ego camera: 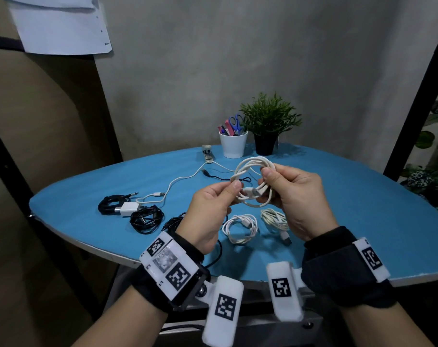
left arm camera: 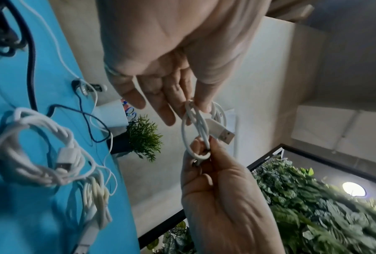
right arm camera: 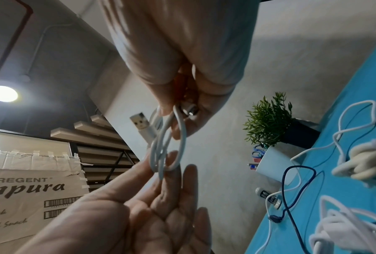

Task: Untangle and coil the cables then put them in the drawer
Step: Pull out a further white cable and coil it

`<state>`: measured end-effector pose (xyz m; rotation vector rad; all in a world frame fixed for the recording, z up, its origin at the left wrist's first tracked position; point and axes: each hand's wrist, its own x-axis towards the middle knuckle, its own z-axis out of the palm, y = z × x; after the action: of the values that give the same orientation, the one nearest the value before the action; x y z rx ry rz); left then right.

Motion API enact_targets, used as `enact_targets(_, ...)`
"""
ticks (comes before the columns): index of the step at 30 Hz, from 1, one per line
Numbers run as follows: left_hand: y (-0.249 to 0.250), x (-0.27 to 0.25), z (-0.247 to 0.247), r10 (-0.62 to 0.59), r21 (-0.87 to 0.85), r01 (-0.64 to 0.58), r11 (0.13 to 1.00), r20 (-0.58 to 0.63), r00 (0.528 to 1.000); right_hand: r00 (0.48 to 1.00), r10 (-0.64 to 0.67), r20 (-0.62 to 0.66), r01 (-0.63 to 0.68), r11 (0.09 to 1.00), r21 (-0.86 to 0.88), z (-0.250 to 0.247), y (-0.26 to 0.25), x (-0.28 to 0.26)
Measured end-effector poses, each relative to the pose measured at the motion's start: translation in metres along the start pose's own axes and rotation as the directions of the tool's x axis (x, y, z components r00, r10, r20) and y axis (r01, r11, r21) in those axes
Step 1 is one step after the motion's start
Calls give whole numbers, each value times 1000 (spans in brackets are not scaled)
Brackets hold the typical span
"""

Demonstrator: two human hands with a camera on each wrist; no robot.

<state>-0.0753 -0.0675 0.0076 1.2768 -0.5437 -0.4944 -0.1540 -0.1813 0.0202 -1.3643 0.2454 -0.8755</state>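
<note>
**White USB cable coil held above table**

White USB cable coil [ego camera: 253,181] sits in the air between both hands, over the blue oval table [ego camera: 338,209]. Right hand [ego camera: 295,196] grips the loops to keep them bunched; left hand [ego camera: 213,204] pinches a strand by the metal-tipped plug [left arm camera: 222,134], apparently tucking it. Drawer not visible.

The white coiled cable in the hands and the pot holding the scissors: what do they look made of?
White coiled cable: looks like a smooth, matte plastic or rubber jacket, bending into soft loops; its USB plug has a shiny metal shell. White pot: smooth, even, faintly glossy wall, probably glazed ceramic, though plastic cannot be ruled out.
</note>
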Motion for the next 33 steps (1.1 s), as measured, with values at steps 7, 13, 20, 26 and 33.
enact_targets(7, -2, -8, -1, -139, -111, 171, 979, 251, 958, 999, 42, 21, -43, 998, 36, 0, 2, 1)
enact_targets(13, 3, -9, -11, -148, -178, 234, 956, 398, 905, 997, 64, 46, -66, 997, 46, -2, 4, 0)
enact_targets(20, 5, -7, -17, -148, -84, 196, 977, 396, 906, 989, 103, 107, -107, 994, 37, -1, 5, -1)
enact_targets(26, -6, -6, -11, -66, -41, 77, 996, 215, 974, 985, 132, 114, -128, 991, -42, -3, 3, -1)
enact_targets(33, -12, -8, -4, -7, -261, 27, 965, 75, 997, 989, 71, 127, -61, 995, -79, -6, 5, -1)
